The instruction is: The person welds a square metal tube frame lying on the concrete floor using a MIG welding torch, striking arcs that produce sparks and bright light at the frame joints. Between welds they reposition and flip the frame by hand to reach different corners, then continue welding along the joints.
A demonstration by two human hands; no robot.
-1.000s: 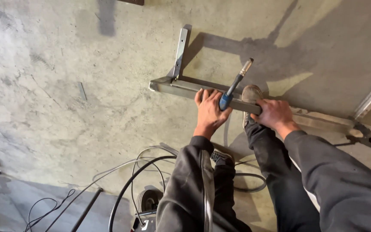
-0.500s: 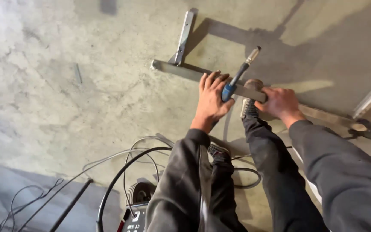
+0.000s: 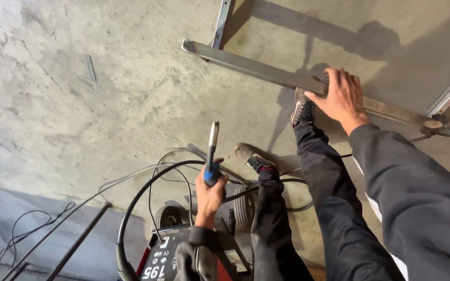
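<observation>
Two hands engaged: left hand (image 3: 209,193) fisted around blue-handled welding torch (image 3: 212,152), tip up, stiff trailing black cable (image 3: 147,192) likely to drag; right hand (image 3: 342,97) spread flat on rigid, probably heavy steel bar (image 3: 256,68), best gripped mid-length beside the palm.
</observation>
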